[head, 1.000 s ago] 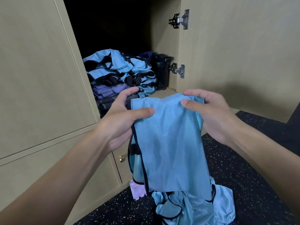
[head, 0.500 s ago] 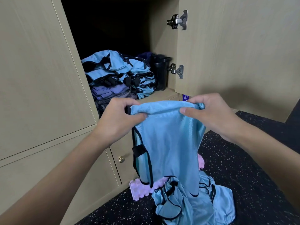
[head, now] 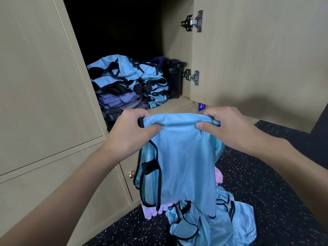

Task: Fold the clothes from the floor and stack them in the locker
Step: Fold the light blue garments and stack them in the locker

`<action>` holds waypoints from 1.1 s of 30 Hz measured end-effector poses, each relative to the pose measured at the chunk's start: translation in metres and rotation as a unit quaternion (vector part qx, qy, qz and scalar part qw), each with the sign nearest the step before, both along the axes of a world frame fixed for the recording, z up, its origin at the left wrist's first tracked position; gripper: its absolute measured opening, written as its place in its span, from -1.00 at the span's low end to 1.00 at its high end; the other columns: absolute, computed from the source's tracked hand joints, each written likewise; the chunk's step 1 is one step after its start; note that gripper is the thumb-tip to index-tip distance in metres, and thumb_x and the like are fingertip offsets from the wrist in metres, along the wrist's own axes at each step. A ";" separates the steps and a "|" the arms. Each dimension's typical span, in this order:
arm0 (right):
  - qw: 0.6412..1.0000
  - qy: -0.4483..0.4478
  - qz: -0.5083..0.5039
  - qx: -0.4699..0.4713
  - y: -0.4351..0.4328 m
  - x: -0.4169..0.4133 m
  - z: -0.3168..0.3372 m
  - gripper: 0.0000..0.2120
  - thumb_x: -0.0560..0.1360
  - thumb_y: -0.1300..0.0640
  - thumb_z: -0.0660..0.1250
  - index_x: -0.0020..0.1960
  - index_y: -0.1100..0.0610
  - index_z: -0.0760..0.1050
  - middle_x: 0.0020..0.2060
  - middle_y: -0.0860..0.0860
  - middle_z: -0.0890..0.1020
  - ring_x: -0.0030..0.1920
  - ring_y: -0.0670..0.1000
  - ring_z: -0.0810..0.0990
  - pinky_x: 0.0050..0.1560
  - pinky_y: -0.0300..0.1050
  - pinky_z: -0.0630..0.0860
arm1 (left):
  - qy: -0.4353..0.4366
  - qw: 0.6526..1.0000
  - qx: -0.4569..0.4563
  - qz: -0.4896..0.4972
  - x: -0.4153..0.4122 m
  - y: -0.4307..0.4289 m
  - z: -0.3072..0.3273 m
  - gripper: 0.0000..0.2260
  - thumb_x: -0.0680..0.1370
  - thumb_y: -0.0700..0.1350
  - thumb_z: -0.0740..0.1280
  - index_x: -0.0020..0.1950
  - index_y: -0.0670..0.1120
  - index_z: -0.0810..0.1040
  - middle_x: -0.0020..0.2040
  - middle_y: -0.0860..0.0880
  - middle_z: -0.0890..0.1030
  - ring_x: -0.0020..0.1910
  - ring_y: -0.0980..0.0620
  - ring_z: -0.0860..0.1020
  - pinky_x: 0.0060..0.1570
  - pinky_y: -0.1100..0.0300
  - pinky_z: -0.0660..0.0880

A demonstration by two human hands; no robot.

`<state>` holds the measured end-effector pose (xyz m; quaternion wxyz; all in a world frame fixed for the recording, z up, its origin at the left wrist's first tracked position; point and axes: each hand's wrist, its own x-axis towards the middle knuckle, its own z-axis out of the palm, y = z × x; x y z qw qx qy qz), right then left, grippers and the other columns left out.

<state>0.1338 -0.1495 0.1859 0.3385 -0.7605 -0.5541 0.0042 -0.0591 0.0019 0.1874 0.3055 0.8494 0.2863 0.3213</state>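
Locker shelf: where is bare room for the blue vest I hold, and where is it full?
Bare wood shows only as a front-right strip of the shelf, bordered by the blue stack, the black container and the lower hinge. Dark open space lies above the stack. The left is crowded: that stack sits on purple clothes.

Small blue number tag [head: 201, 106] on the locker [head: 44, 89] front, just under the lower edge of the open door [head: 257, 50]. White digits read "47". The door edge cuts off the tag's top, so the 7 is less certain.
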 end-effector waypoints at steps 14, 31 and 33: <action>0.907 0.418 -0.051 0.011 0.020 -0.033 0.002 -0.75 0.50 0.30 0.32 0.16 0.23 0.41 -0.25 0.12 0.58 -0.41 0.00 0.55 -0.49 -0.21 0.47 | -0.021 0.999 -0.039 -0.005 0.024 -0.038 -0.021 -0.71 0.50 -0.11 0.42 -0.34 -0.06 0.37 -0.51 0.16 0.35 -0.48 0.16 0.30 -0.46 0.30 0.24; 0.910 0.391 0.139 -0.004 0.010 -0.032 -0.005 -0.01 0.25 0.06 0.64 0.49 -0.21 0.14 0.16 -0.04 0.66 0.16 -0.10 0.62 0.21 -0.12 0.48 | -0.283 0.870 -0.402 -0.037 0.009 -0.019 0.012 -0.68 0.51 -0.35 0.42 0.25 -0.19 0.52 -0.01 -0.14 0.73 -0.05 -0.07 0.71 -0.07 0.08 0.67; 0.905 0.384 0.176 -0.045 0.013 -0.038 -0.015 0.05 0.23 0.10 0.67 0.49 -0.25 0.11 0.25 -0.08 0.60 0.21 -0.07 0.61 0.26 0.00 0.52 | -0.294 0.856 -0.423 -0.036 0.007 -0.015 0.014 -0.68 0.53 -0.31 0.40 0.28 -0.25 0.53 0.06 -0.17 0.71 0.02 -0.10 0.70 -0.02 0.02 0.66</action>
